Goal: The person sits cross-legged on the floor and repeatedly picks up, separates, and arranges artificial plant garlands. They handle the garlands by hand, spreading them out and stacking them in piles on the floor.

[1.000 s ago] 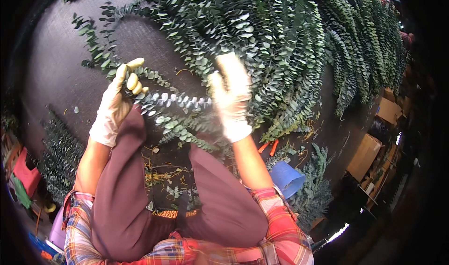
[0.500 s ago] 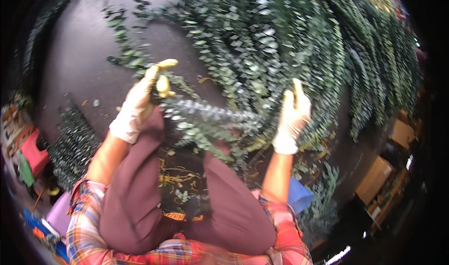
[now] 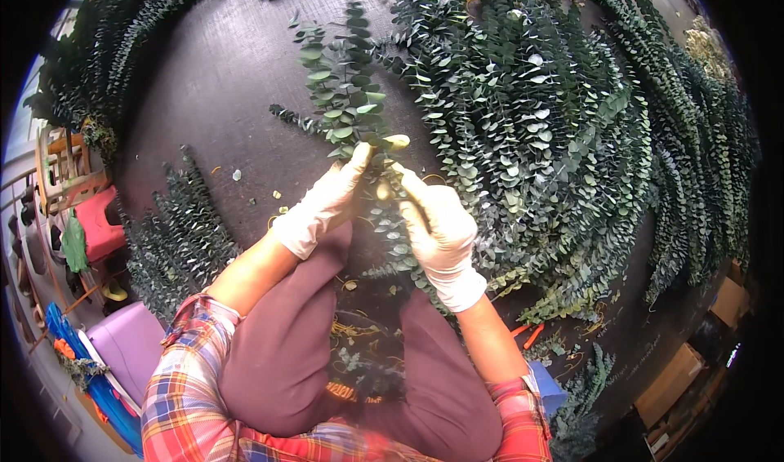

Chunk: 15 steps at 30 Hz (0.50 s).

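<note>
My left hand [image 3: 327, 199], in a pale glove with yellowed fingertips, is closed round a few eucalyptus sprigs [image 3: 355, 95]. Their round green leaves stand out beyond the fingers, and a leafy part hangs below, between my hands. Close beside it, my gloved right hand [image 3: 442, 232] is bent into a pinch on the same sprigs. The exact spot it grips is partly hidden by the fingers. A large pile of eucalyptus branches [image 3: 531, 144] lies just right of my right hand on the dark surface [image 3: 220, 95].
More eucalyptus lies in a smaller bundle [image 3: 184, 233] at left and a heap [image 3: 139, 46] at far left. Orange-handled cutters [image 3: 532, 336] lie near my right forearm. A red stool [image 3: 100, 224] and a purple box [image 3: 126, 348] stand left; cardboard boxes [image 3: 670, 384] sit right.
My right hand has come from the pile's edge to the left, joining my left hand at the sprigs. The view has shifted, and the held sprigs now point upward.
</note>
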Tool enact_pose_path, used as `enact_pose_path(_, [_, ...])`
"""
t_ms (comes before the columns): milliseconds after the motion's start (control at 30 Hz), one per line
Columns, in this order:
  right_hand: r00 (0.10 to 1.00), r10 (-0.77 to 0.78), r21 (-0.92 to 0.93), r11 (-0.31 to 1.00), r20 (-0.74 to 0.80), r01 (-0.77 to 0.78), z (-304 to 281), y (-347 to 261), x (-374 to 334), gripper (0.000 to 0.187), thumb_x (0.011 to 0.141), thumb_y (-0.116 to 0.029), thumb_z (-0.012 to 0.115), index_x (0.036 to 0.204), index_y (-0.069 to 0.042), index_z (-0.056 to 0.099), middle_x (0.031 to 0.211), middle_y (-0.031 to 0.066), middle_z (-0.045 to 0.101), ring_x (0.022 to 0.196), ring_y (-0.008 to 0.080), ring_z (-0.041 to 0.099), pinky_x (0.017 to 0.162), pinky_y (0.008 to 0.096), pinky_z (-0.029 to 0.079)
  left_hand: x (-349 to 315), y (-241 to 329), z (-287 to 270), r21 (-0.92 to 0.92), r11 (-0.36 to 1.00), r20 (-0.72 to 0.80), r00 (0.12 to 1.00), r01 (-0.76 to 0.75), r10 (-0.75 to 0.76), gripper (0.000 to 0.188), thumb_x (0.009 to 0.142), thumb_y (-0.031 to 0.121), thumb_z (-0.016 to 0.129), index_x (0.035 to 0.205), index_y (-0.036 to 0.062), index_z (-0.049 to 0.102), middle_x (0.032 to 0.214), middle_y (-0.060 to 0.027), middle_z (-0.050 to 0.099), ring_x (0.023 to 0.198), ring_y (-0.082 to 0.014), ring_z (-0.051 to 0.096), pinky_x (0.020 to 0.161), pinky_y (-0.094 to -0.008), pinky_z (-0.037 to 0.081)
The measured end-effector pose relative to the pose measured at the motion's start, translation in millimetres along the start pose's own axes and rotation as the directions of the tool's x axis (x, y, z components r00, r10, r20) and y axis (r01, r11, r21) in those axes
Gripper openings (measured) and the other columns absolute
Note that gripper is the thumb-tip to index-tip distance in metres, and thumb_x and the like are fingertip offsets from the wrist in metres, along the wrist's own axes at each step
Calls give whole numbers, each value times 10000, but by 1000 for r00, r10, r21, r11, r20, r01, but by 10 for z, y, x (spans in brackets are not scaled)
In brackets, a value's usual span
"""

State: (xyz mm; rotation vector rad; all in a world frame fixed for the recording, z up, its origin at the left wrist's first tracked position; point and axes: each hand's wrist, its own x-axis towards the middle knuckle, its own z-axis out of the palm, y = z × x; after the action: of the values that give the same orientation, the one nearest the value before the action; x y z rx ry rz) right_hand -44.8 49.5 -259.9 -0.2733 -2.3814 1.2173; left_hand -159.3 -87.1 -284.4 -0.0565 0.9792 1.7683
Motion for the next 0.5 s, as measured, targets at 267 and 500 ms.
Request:
enact_pose_path(267, [995,61,166,983,84,-74,9,7,-64,255,783,-36,663,1038,-52,671,932,111,674,817,259,657,733,316,520,-17,49,73,112,994,-9,1000,6,-5,440,906,274,606,1254,14,532,937,-27,653,843,-101,598,787,-241,472])
enact_pose_path(500, [870,209,-451,787,-446,-421,-1021,1105,-129,717,774,-84,698,1379,31,331,1410,230,362,1300,346,354,1111,411,245,-18,-25,-77,100,995,-95,995,27,-17,468,873,303,656,1208,-8,558,758,37,554,716,-67,515,756,-251,451])
